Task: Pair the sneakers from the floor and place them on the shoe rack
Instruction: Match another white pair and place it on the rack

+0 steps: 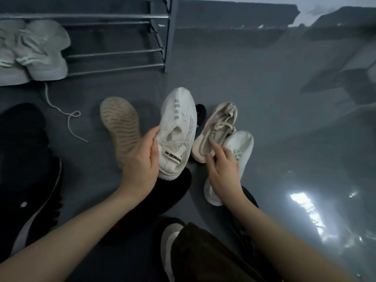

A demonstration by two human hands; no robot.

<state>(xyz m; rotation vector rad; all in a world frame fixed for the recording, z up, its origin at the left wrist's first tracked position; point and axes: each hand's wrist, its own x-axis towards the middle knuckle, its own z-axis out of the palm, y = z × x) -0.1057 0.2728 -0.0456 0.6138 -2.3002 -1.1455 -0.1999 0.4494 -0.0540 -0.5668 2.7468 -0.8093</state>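
Our right hand [222,171] fingers spread over mate [234,159], lying toe-away just beneath | left hand [140,159] gripped white sneaker [177,131].

- Left hand [142,159]: forearm reaching forward, fingers and thumb curled in a grip.
- Right hand [221,167]: forearm reaching forward, palm down, fingers loosely spread, index extended.

A loose white shoelace [67,117] lies curled on the grey floor [254,82] at centre left. A bright window reflection [305,208] shines on the floor at lower right.
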